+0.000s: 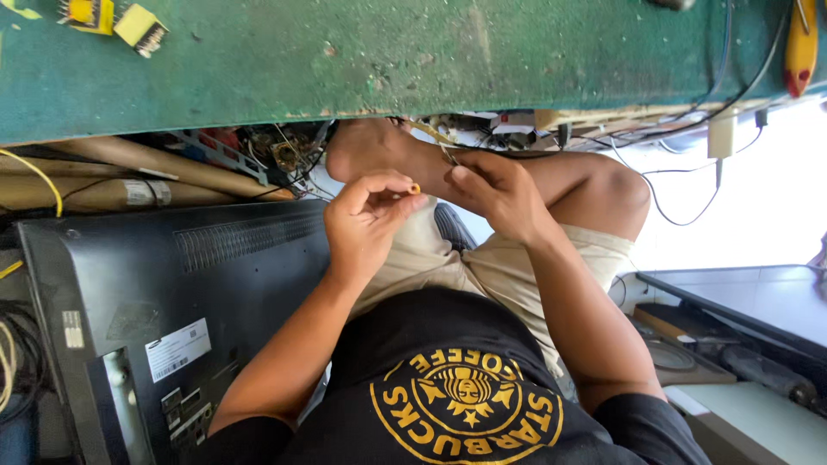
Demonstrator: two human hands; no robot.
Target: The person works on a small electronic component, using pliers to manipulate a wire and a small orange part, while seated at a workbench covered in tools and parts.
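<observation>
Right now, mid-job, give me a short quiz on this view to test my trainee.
1. True or false: the left hand and the right hand lie flat on the green bench top.
2. What stands on the person's left side? A: a white bucket. B: the back of a black flat screen. C: a red toolbox.
3. Fill in: the small yellow piece is pinched in the fingertips of the ___ hand.

Key: 1 false, both hands are raised over the lap, below the bench edge. 2 B. 3 left.
</observation>
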